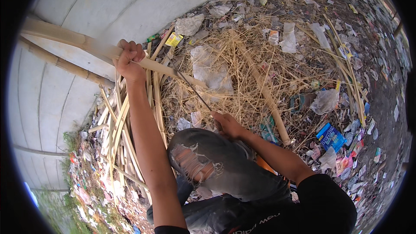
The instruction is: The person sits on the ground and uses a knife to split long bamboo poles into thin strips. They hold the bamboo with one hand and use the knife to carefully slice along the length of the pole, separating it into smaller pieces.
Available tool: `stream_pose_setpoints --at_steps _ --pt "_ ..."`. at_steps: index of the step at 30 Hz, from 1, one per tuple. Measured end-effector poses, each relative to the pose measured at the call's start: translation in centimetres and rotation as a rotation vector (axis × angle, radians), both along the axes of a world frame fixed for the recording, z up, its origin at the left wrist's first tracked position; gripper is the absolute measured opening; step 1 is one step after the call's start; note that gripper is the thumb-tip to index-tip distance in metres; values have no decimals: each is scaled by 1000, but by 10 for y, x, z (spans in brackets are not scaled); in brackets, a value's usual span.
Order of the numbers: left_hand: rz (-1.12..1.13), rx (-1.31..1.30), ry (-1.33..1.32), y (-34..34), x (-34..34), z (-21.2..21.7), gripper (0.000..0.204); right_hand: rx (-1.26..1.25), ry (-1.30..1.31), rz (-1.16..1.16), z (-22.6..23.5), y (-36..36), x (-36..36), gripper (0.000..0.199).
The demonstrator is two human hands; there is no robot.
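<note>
My left hand [130, 60] is wrapped round a long split bamboo piece [162, 68], which runs from the upper left to a tapered end over the straw. Low at the centre, beside my raised knee, my right hand [227, 125] is closed round the near end of a long, thin dark blade [196, 92], seen nearly edge-on; its handle is hidden in my fingers. The blade slants up and left, crossing the bamboo piece to the right of my left hand. Whether the two touch, I cannot tell.
A round bamboo pole [65, 63] leans along the pale wall [108, 0]. Bamboo strips [123, 125] are piled at left. Pale shavings [242, 78] cover the ground, with a bamboo length [264, 89] on them. Litter lies around, including a blue packet [330, 137] and a stone [189, 24].
</note>
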State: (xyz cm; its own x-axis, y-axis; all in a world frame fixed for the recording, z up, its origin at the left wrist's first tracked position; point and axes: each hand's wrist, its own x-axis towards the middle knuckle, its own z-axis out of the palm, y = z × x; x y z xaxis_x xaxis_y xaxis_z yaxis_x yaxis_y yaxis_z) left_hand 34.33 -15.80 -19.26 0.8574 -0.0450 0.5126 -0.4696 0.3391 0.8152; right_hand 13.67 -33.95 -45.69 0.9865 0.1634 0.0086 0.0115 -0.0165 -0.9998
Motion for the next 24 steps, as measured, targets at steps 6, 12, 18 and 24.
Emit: stream_pose_setpoints --at_steps 6,12,18,24 --pt "22 -36 -1 11 4 -3 22 151 833 -47 -61 -23 3 70" --pt "16 -15 -8 12 -1 -5 22 196 548 142 16 -25 -22 69" --pt "59 -83 19 20 -3 -8 17 147 869 -71 -87 -36 -12 72" --pt "207 -114 48 95 -40 -45 19 -524 443 -116 -62 -110 -75 75"
